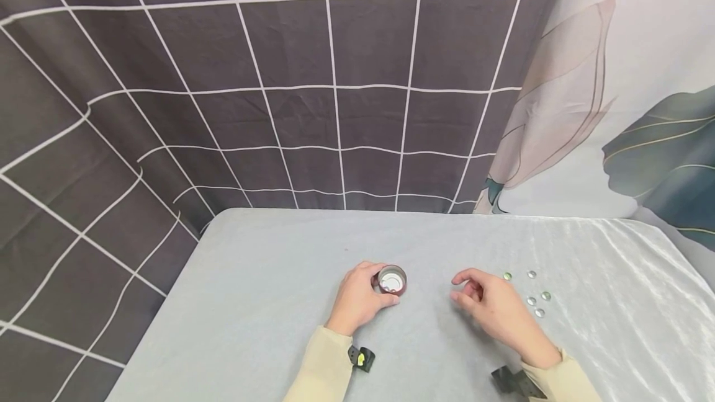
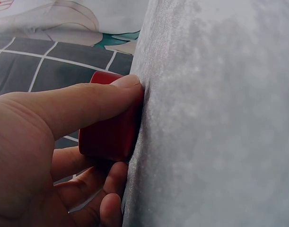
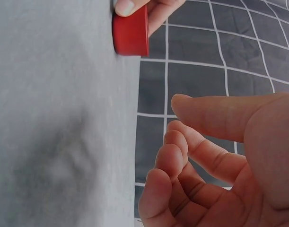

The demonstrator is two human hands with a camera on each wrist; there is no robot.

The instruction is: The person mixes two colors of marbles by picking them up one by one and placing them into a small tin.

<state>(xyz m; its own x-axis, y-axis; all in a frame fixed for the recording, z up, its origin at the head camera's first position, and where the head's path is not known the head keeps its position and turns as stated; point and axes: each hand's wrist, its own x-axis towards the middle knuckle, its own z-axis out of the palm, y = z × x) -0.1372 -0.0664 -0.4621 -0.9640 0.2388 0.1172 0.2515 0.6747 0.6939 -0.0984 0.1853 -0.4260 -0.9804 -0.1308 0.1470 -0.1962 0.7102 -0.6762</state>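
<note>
My left hand (image 1: 356, 298) grips a small round red tin (image 1: 404, 286) standing on the cloth, open side up, thumb on the near side and fingers round the far side. Its smooth red wall (image 2: 111, 135) shows in the left wrist view. Something small and shiny lies inside the silvery bottom. My right hand (image 1: 496, 310) hovers to the right of the tin, fingers loosely curled, thumb apart from the fingertips, and nothing shows between them. Close beyond it lie flat glass beads, among them a green one (image 1: 508, 276) and a clear one (image 1: 532, 274).
A pale grey velvety cloth (image 1: 251, 303) covers the table. Behind and to the left hangs a dark curtain (image 1: 290, 116) with a white grid; a leaf-patterned curtain (image 1: 581, 160) hangs at the right. Each wrist wears a black strap.
</note>
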